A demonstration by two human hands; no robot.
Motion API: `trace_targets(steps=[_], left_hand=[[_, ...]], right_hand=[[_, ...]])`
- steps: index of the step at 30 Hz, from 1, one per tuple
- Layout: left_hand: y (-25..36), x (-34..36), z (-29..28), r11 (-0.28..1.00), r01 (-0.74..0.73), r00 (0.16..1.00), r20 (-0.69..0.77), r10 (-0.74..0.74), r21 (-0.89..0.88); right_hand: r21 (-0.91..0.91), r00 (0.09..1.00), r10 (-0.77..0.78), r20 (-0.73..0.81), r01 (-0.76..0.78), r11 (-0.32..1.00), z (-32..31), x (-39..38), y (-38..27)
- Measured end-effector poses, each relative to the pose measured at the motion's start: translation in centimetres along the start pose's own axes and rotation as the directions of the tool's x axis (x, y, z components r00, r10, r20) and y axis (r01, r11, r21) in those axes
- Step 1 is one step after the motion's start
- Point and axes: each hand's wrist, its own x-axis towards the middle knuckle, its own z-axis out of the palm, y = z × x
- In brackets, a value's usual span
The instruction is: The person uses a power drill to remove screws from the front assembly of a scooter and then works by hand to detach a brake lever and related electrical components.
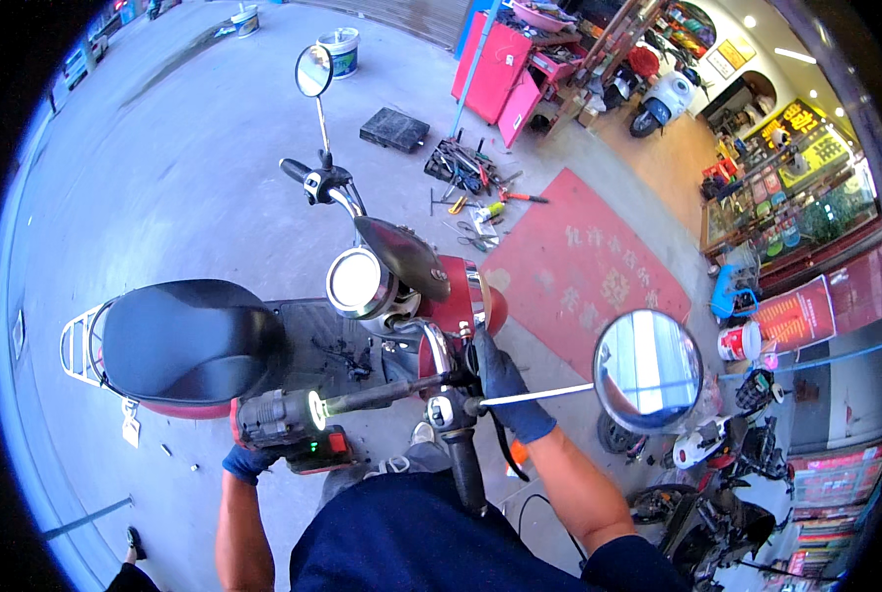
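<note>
My left hand (251,460), in a dark glove, holds a cordless power tool (276,419) with a glowing ring and red-and-black battery. Its long dark shaft (382,395) reaches the handlebar area of a red scooter (189,405). My right hand (508,390), also gloved, is curled at the front beside the handlebar stem, near the shaft's far end; what its fingers hold is hidden. Below it are the right grip (465,469) and brake lever (510,454). A round mirror (648,369) sticks out to the right. The round dashboard (360,281) and black seat (189,345) are in view.
Scattered hand tools (465,173), a black case (394,129), a red mat (589,257) and a red tool cabinet (485,69) are ahead. Other scooters (707,523) stand at right, by a shop entrance. Buckets (338,54) stand at the back. A person's foot (135,543) shows at lower left.
</note>
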Motion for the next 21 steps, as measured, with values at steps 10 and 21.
trace_targets(steps=[10, 21], left_hand=[[-3.6, -1.8, -3.4, 0.993, 0.100, 0.988, 0.111, -0.106, 0.058], [-2.5, -0.7, -3.5, 0.768, 0.520, 0.846, 0.351, -0.402, -0.375]], right_hand=[[-0.758, 0.692, -0.713, 0.112, 0.524, 0.389, 2.1, -1.8, 1.5], [-0.392, 0.789, -0.594, -0.159, 0.502, 0.771, 3.6, -1.7, 0.6]])
